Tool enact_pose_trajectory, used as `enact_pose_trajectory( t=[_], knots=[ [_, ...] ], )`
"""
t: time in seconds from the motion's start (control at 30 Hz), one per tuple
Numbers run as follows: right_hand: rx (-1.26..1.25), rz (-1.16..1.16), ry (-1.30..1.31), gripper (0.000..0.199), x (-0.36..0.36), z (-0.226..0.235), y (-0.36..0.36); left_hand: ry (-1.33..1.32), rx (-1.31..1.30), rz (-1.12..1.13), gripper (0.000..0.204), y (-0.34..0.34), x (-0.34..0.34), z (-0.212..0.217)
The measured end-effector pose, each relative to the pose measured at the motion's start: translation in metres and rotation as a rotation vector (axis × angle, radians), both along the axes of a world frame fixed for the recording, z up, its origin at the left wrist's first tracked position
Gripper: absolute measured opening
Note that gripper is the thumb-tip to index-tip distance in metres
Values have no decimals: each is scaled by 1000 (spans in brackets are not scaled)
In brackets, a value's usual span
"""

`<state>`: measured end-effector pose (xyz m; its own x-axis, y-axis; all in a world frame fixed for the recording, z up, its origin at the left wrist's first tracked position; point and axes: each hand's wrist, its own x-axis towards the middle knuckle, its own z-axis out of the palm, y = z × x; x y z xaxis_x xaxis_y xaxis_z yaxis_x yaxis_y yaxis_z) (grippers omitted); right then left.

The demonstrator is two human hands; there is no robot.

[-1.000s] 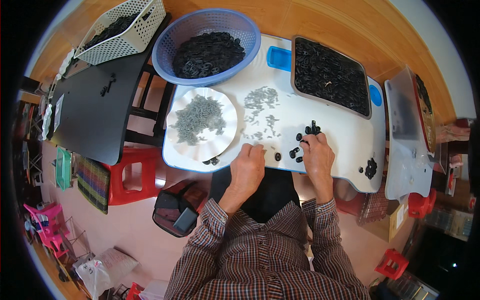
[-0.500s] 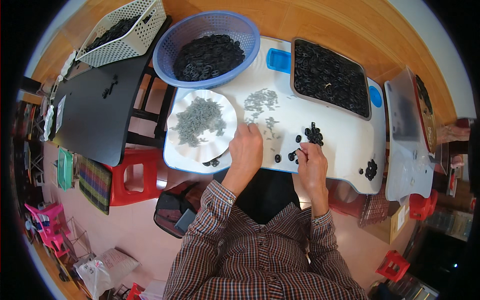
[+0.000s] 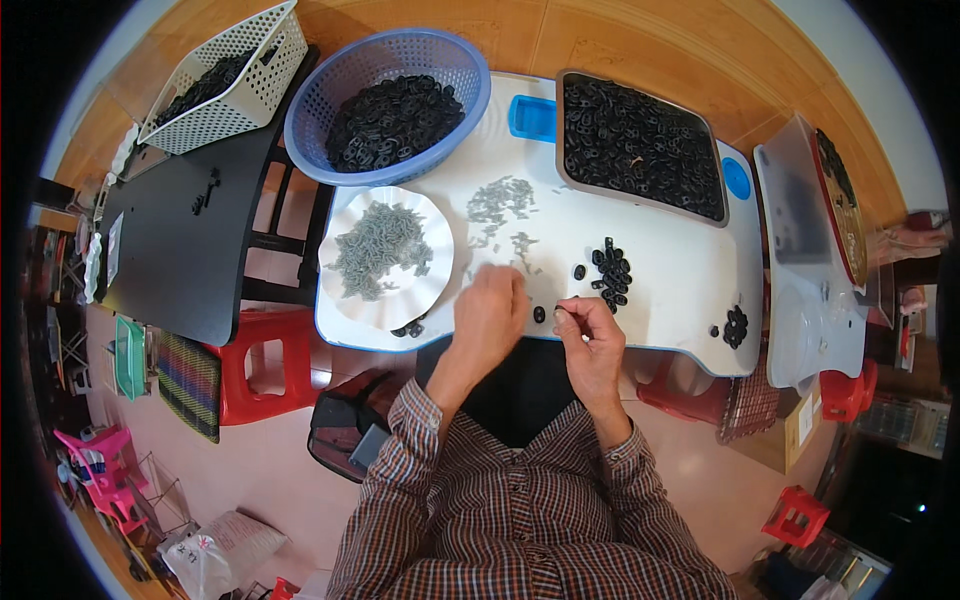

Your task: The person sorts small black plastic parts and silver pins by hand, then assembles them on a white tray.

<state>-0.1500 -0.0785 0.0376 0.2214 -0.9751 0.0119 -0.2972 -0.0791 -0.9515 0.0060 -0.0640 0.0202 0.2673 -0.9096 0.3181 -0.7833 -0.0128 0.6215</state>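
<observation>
My left hand (image 3: pixel 490 315) is over the front of the white table, its fingers drawn together; whatever they might hold is hidden. Just beyond them lie scattered small clear-grey pieces (image 3: pixel 502 200). More of these are heaped on a white wavy-rimmed plate (image 3: pixel 335 300) to the left. At the table's front edge, my right hand (image 3: pixel 592 345) pinches thumb against fingers, on something too small to make out. One loose black oval piece (image 3: pixel 539 314) lies between the hands. Beyond my right hand is a cluster of black oval pieces (image 3: pixel 612 270).
At the back stand a blue perforated basin (image 3: pixel 470 110) and a tray (image 3: pixel 722 180), both full of black pieces. A smaller black pile (image 3: pixel 736 328) lies at the right. A black side table (image 3: pixel 175 240) holds a white basket (image 3: pixel 265 95); a red stool (image 3: pixel 235 375) stands below.
My right hand has drawn left and nearer, away from the black cluster. My left hand has shifted slightly nearer. The whole view has turned a little.
</observation>
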Motion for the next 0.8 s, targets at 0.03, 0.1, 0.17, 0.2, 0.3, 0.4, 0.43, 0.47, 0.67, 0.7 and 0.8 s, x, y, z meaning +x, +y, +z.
enact_pose_trajectory(
  t=[0.03,0.1,0.17,0.2,0.3,0.4,0.43,0.47,0.67,0.7,0.8],
  knots=[
    [-42,3,-69,8,2,0,-2,203,-99,-101,10,7,-4,0],
    [-83,11,-138,7,6,0,-2,563,83,-121,11,22,-15,2],
    [0,42,-247,8,8,1,-1,923,268,-141,12,28,-18,5],
    [0,42,-246,8,9,3,1,1119,339,-151,14,30,-17,9],
    [153,46,-404,8,13,6,7,1417,357,-163,15,36,-19,7],
    [228,0,-519,8,16,3,10,1603,234,-174,15,40,-26,3],
    [293,-5,-619,8,17,5,12,1686,164,-181,15,41,-27,2],
    [356,-14,-717,8,17,7,13,1690,167,-183,15,42,-29,-1],
    [414,-52,-765,10,18,9,21,1695,63,-253,16,48,-31,-10],
    [415,-53,-763,10,18,8,21,1683,63,-250,15,48,-31,-12],
    [486,-59,-811,10,17,5,23,1664,51,-239,14,49,-31,-13]
  ],
)
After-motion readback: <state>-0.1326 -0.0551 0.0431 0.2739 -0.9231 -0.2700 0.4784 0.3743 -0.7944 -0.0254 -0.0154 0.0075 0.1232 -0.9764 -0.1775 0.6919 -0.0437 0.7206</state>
